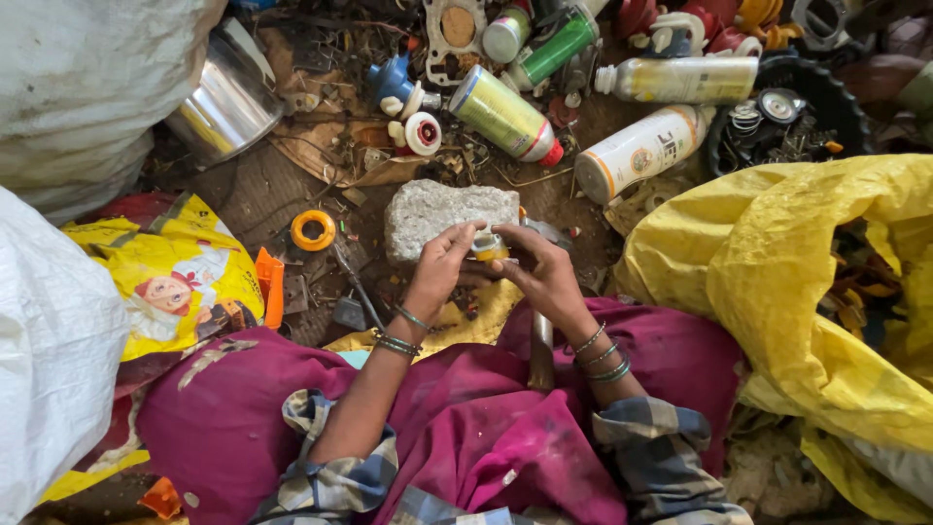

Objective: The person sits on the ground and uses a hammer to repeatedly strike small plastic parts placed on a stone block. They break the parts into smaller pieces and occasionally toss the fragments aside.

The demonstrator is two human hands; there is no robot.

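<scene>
My left hand and my right hand meet over a small metal-and-yellow part, and both pinch it with the fingertips. The part sits just in front of a rough grey stone on the dirt floor. A metal rod-like handle lies upright between my knees, under the right wrist. Both wrists wear green bangles. My lap is covered in magenta cloth.
Several spray cans and plastic caps lie beyond the stone. A steel pot is at the upper left, an orange ring to the left of the stone. A yellow sack of scrap stands on the right, white sacks on the left.
</scene>
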